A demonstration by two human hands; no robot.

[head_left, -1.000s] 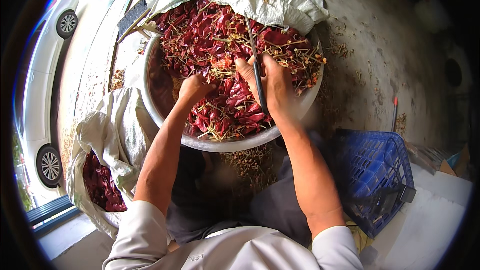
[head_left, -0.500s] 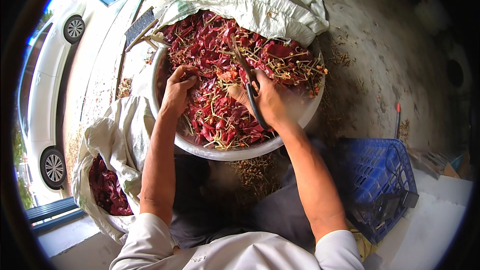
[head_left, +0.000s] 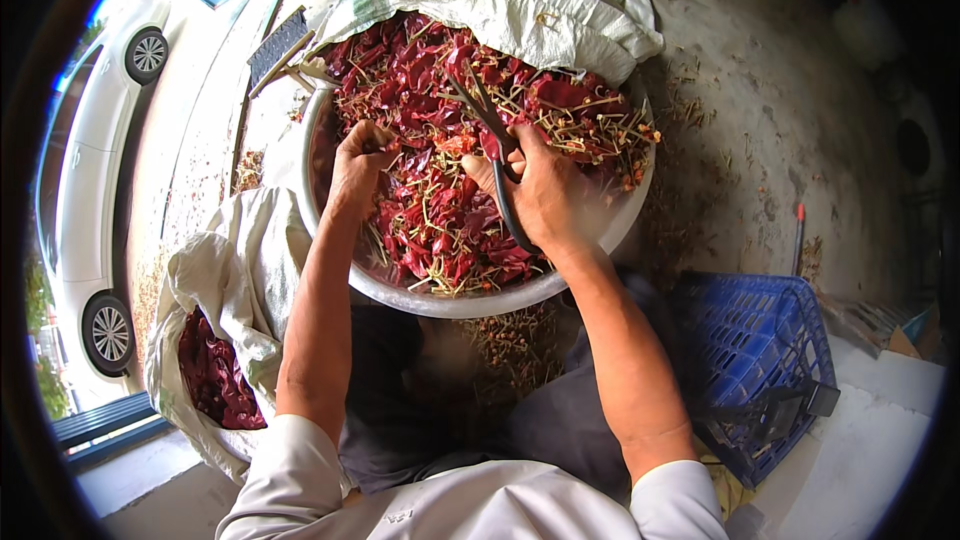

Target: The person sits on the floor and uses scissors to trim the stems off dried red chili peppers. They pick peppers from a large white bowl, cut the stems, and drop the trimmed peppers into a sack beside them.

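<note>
A wide metal basin point(head_left: 445, 304) is heaped with dried red chilies point(head_left: 420, 100), many with pale stems. Over its left part, my left hand point(head_left: 358, 165) is closed, fingers curled and pinched together. What it grips is hidden, though red pieces lie right by the fingertips. My right hand point(head_left: 548, 190) is wrapped around a pair of dark-handled scissors point(head_left: 498, 155). Their blades point up and to the left over the heap, slightly parted, and no chili shows clearly between them.
A white woven sack point(head_left: 510, 5) drapes over the basin's far rim. At lower left another sack point(head_left: 245, 245) holds more red chilies. A blue plastic crate point(head_left: 765, 340) stands at right. Stem scraps point(head_left: 510, 345) litter the floor, and a white car point(head_left: 85, 200) is outside.
The scissor blades have spread further apart. My left hand has risen slightly and its fingers have curled in more. My right hand has shifted only a little.
</note>
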